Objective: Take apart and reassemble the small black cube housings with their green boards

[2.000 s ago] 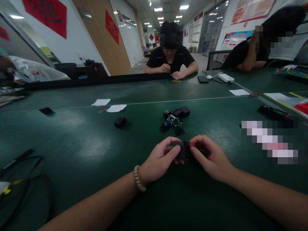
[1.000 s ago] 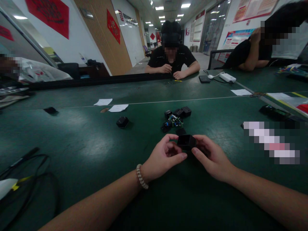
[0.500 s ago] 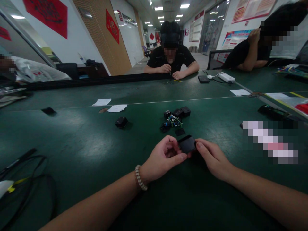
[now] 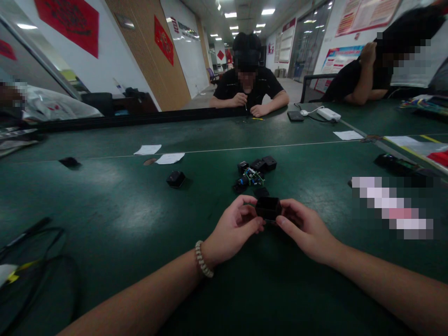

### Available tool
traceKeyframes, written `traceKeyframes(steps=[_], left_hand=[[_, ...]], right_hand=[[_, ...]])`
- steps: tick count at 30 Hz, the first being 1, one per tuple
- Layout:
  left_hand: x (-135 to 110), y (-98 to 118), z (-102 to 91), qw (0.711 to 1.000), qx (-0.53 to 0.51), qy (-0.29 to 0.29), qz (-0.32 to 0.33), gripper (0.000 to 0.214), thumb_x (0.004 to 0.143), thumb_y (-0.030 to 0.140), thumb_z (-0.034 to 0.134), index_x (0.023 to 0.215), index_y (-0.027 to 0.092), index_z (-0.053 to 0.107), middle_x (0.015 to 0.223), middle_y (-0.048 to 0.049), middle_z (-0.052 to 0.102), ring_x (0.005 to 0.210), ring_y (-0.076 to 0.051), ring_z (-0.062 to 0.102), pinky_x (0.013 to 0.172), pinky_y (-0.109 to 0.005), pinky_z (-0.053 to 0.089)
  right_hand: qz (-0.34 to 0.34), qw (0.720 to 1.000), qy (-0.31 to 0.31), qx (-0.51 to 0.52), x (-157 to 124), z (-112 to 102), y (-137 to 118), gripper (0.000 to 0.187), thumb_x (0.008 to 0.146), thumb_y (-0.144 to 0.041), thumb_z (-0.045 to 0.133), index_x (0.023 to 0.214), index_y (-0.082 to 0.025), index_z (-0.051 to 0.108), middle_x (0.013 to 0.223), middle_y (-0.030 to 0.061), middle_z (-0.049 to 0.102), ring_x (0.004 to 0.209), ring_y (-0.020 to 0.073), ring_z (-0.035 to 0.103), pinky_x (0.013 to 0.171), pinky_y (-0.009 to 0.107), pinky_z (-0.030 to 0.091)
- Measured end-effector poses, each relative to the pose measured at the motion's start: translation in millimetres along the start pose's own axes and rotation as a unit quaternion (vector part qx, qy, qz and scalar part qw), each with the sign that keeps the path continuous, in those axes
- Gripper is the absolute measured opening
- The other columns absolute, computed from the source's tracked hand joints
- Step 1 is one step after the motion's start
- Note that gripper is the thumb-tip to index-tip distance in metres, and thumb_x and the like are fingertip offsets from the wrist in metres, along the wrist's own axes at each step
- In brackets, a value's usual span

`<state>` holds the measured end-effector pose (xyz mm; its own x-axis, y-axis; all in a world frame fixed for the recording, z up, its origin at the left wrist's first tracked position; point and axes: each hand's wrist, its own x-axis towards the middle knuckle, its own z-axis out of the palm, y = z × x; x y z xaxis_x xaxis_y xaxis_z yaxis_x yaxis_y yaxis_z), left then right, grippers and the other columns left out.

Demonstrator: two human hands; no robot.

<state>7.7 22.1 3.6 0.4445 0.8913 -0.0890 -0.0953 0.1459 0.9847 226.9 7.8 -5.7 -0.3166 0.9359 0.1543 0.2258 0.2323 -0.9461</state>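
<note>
At a green counter (image 4: 140,270), left hand (image 4: 235,231) and right hand (image 4: 310,231) grip opposite ends of a black case (image 4: 268,208), its long side running left to right.

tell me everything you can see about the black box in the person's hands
The black box is small and blocky, with straight edges and smooth, faintly shiny sides that look like plastic. It is held between the left hand and the right hand, one at each end, its long side roughly facing the wearer. It sits over the green table, just on the near side of a flat black piece. Its upper side is too dark to tell whether it is open.
</note>
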Motion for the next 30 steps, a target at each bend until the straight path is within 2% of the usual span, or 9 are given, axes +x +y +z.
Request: traceKeyframes(steps=[5, 11, 15, 20, 24, 30], left_hand=[[2.3, -3.4, -1.4, 1.0, -0.013, -0.007, 0.027, 0.035, 0.09, 0.017, 0.072, 0.123, 0.018, 0.059, 0.101, -0.0063, 0.07, 0.086, -0.017, 0.067, 0.079, -0.033, 0.053], [-0.9, -1.2, -2.7, 0.999, 0.017, -0.024, 0.026, 0.054, 0.083, 0.015, 0.079, 0.133, 0.021, 0.057, 0.119, -0.0094, 0.069, 0.111, -0.024, 0.067, 0.099, -0.042, 0.052], [-2.3, 0.1, -2.2, 0.999, 0.028, -0.04, 0.02, 0.067, 0.076, 0.013, 0.085, 0.135, 0.023, 0.053, 0.123, -0.0099, 0.068, 0.109, -0.025, 0.069, 0.095, -0.044, 0.054], [-3.3, 0.2, -1.6, 0.999, 0.046, -0.019, 0.018, 0.06, 0.076, 0.017, 0.086, 0.126, 0.022, 0.054, 0.121, -0.0084, 0.068, 0.111, -0.026, 0.068, 0.097, -0.045, 0.054], [-3.4, 0.7, -1.2, 0.998, 0.062, -0.011, 0.02, 0.055, 0.077, 0.019, 0.085, 0.121, 0.023, 0.054, 0.117, -0.0061, 0.067, 0.109, -0.025, 0.067, 0.096, -0.043, 0.054], [-2.9, 1.1, -2.4, 0.997, 0.08, -0.003, 0.021, 0.052, 0.076, 0.021, 0.085, 0.118, 0.023, 0.054, 0.11, -0.0029, 0.064, 0.102, -0.022, 0.066, 0.092, -0.04, 0.054]], right_hand=[[-0.01, 1.0, 0.014, -0.024, 0.2, 3.8, -2.8, 0.025, 0.087, -0.029, 0.073, 0.11, -0.022, 0.064, 0.094, 0.0049, 0.073, 0.083, 0.0208, 0.069, 0.075, 0.035, 0.057], [-0.014, 0.998, 0.019, -0.054, 0.5, 3.9, 1.6, 0.02, 0.087, -0.028, 0.074, 0.104, -0.022, 0.066, 0.09, 0.0034, 0.072, 0.079, 0.0196, 0.068, 0.071, 0.034, 0.056], [-0.023, 0.998, 0.007, -0.062, 0.7, 3.9, 2.5, 0.013, 0.09, -0.029, 0.072, 0.099, -0.021, 0.067, 0.087, 0.0032, 0.072, 0.076, 0.0195, 0.069, 0.068, 0.033, 0.054], [-0.088, 0.991, 0.012, -0.101, 2.7, 4.2, -1.9, 0.003, 0.09, -0.022, 0.068, 0.088, -0.021, 0.069, 0.078, 0.0011, 0.068, 0.071, 0.0174, 0.066, 0.065, 0.03, 0.051], [-0.134, 0.984, 0.009, -0.12, 3.1, 4.8, -3.7, 0.008, 0.091, -0.017, 0.065, 0.085, -0.02, 0.069, 0.077, 0.0013, 0.067, 0.07, 0.0159, 0.065, 0.064, 0.028, 0.049], [-0.196, 0.972, -0.021, -0.125, -0.1, 7.5, -3.6, 0.014, 0.091, -0.009, 0.06, 0.093, -0.02, 0.07, 0.081, 0.0028, 0.069, 0.073, 0.0153, 0.065, 0.065, 0.027, 0.05]])
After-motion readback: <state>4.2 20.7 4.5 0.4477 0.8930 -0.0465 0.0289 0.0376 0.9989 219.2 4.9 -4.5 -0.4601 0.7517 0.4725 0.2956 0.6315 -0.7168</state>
